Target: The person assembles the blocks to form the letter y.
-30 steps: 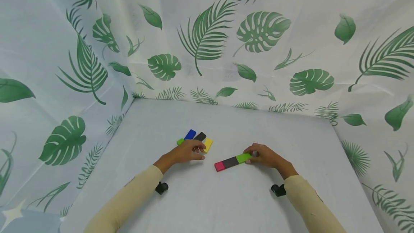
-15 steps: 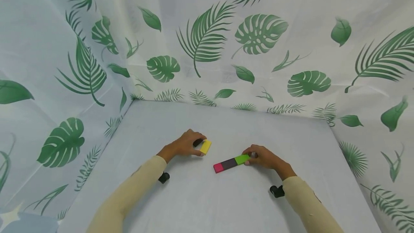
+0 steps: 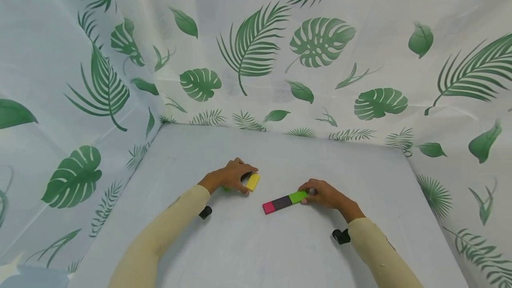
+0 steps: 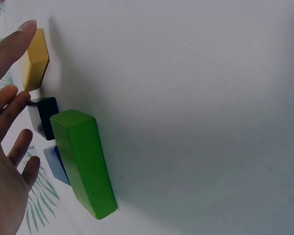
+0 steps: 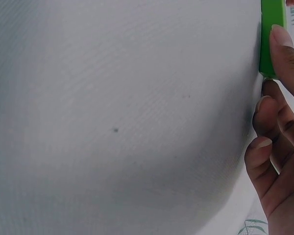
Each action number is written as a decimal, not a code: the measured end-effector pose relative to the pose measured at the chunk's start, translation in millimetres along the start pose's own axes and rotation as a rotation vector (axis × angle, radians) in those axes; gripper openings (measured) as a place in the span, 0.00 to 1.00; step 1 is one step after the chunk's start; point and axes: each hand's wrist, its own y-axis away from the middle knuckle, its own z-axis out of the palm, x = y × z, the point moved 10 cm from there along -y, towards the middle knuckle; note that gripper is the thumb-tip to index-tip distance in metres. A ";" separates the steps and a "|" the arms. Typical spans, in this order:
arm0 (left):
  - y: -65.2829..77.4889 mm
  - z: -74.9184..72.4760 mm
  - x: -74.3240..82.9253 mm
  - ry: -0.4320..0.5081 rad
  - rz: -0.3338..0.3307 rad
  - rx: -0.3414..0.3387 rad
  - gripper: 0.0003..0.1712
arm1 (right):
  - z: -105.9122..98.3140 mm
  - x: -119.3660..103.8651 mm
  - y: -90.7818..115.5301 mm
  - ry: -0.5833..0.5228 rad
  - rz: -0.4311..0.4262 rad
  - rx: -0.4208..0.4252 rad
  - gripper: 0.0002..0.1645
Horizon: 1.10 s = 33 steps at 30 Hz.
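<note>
Left hand [image 3: 230, 175], at 9 o'clock of the yellow block [image 3: 253, 182] (12 toward the leaf-printed sheet [image 3: 320, 41]): thumb and index pinch it end to end, other fingers spread. Right hand [image 3: 328, 194] at 3: thumb and fingers pinch the outer end of the lime block [image 3: 298, 197]. Yellow block flat-sided; whether lifted off the white table [image 3: 320, 252], can't tell. At 4, a touching row: pink block [image 3: 269, 208], charcoal block [image 3: 282, 202], lime block. Black block [image 4: 50, 117], blue block [image 4: 54, 164], loose green block [image 4: 85, 164] bunch near left hand, mostly hidden from above by it.
</note>
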 end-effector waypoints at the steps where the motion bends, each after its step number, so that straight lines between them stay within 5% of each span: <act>1: -0.5 -0.1 0.7 -0.011 -0.001 -0.007 0.49 | 0.2 0.0 -0.2 0.000 -0.003 -0.002 0.24; 17: -6.7 -2.6 12.7 -0.160 0.083 -0.014 0.39 | 0.1 2.3 -1.1 -0.012 0.001 0.001 0.23; 33: -6.9 -3.6 6.2 -0.009 0.012 0.027 0.41 | -1.0 0.6 0.3 -0.013 -0.006 0.009 0.23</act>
